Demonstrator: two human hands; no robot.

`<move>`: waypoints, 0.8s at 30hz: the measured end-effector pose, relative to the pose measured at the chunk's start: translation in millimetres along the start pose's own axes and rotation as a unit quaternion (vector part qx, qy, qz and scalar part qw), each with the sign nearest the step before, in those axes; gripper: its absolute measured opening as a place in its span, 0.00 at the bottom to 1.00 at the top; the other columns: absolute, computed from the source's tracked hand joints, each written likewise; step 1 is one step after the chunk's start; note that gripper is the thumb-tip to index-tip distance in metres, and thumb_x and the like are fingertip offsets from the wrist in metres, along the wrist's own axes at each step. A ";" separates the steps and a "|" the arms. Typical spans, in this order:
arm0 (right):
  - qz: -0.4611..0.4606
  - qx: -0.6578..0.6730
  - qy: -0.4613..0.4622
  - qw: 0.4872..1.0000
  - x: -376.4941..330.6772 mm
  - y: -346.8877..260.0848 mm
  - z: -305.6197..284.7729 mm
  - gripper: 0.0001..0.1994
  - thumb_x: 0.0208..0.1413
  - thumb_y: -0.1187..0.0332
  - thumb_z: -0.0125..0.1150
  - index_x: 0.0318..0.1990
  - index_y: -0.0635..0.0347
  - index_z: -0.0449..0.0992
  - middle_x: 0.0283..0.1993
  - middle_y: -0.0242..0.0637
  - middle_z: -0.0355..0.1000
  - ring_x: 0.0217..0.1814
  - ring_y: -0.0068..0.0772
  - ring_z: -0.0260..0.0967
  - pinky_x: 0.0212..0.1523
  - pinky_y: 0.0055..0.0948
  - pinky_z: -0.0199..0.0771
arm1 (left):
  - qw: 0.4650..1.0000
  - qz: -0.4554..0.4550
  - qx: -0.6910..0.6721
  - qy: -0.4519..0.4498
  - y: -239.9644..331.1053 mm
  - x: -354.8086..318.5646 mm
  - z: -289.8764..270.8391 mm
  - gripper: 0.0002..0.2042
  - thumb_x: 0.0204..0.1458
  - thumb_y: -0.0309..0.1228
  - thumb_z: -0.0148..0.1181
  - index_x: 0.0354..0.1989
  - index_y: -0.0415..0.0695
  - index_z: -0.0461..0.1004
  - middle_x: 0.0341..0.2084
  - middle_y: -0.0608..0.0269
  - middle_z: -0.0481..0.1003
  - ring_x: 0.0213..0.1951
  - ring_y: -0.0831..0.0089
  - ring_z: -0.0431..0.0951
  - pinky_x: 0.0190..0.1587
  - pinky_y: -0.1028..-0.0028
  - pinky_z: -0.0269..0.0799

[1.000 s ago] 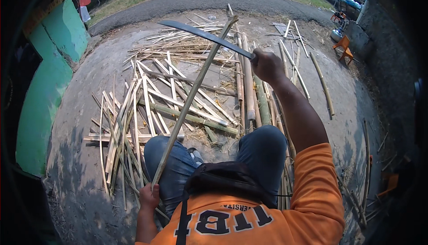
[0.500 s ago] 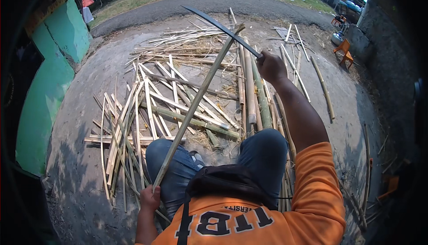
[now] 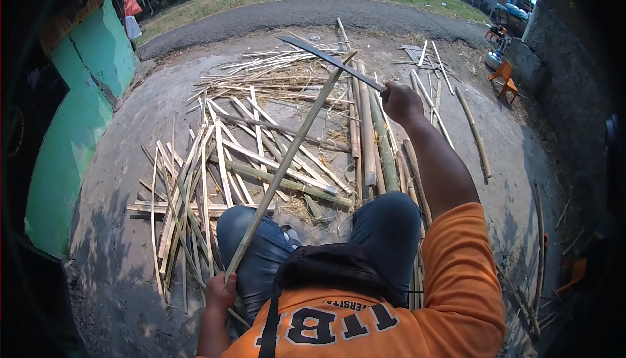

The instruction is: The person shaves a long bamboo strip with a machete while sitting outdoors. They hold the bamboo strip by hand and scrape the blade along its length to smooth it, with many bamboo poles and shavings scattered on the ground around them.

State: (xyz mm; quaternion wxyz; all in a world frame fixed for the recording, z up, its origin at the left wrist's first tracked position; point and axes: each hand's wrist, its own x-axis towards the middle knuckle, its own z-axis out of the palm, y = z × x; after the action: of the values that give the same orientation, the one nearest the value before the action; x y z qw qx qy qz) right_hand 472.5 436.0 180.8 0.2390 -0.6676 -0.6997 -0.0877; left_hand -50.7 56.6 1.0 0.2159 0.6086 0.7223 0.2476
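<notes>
Left fingers [image 3: 230, 282] — round bamboo strip [image 3: 288, 163], lower end | right fingers [image 3: 394, 92] — holding machete [image 3: 314, 51]

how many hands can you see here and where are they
2: the left hand grips the lower end of a bamboo strip; the right hand grips the handle of a long knife. No other hands show.

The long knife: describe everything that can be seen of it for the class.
The long knife has a slim, dark grey blade that looks like metal. The right hand grips its handle, hiding most of it. Held above the ground, it points forward and to the left, its blade crossing a bamboo strip near the strip's far end; whether they touch is unclear.
</notes>
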 end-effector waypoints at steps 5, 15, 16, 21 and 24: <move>-0.097 0.031 0.052 0.993 -28.7 -21.6 3.0 0.08 0.61 0.60 0.58 0.36 0.52 0.77 0.26 0.47 0.77 0.31 0.58 0.78 0.34 0.54 0.78 | 0.999 -0.022 -0.025 -0.009 3.8 -1.8 1.0 0.35 0.62 0.62 0.48 0.24 0.36 0.72 0.19 0.38 0.71 0.30 0.33 0.76 0.31 0.50 0.69; 0.102 -0.022 -0.005 0.994 -0.4 0.2 4.1 0.11 0.64 0.58 0.55 0.42 0.51 0.80 0.41 0.47 0.81 0.45 0.51 0.80 0.47 0.49 0.79 | 1.000 -0.016 0.008 -0.007 -6.2 1.6 -1.9 0.34 0.61 0.62 0.51 0.24 0.36 0.72 0.19 0.38 0.72 0.31 0.33 0.76 0.31 0.49 0.69; 0.119 -0.025 -0.060 0.991 3.3 -5.5 -15.0 0.12 0.64 0.58 0.54 0.44 0.50 0.81 0.46 0.48 0.81 0.50 0.50 0.79 0.51 0.49 0.77 | 1.000 -0.019 -0.002 -0.015 2.6 4.3 -6.3 0.35 0.61 0.63 0.51 0.24 0.36 0.73 0.20 0.37 0.73 0.31 0.33 0.77 0.32 0.50 0.71; -0.015 0.029 0.045 0.998 -16.8 1.2 7.7 0.09 0.63 0.61 0.54 0.37 0.51 0.78 0.30 0.48 0.79 0.35 0.59 0.78 0.38 0.55 0.77 | 1.000 -0.004 0.018 0.005 1.7 -1.4 -0.1 0.36 0.61 0.64 0.49 0.25 0.36 0.73 0.21 0.36 0.73 0.32 0.33 0.77 0.33 0.50 0.71; -0.075 0.029 0.059 0.995 -41.2 -9.5 4.1 0.08 0.62 0.61 0.55 0.34 0.52 0.75 0.28 0.47 0.78 0.31 0.58 0.77 0.34 0.56 0.77 | 1.000 -0.024 -0.007 -0.007 3.6 0.3 -2.4 0.36 0.60 0.65 0.49 0.26 0.35 0.73 0.19 0.38 0.72 0.31 0.34 0.77 0.32 0.50 0.69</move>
State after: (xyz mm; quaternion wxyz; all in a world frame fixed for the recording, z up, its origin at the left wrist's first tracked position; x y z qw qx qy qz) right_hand 462.1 400.2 160.5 0.2919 -0.5998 -0.7345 -0.1243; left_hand -49.5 57.2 5.2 0.2312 0.5917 0.7332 0.2428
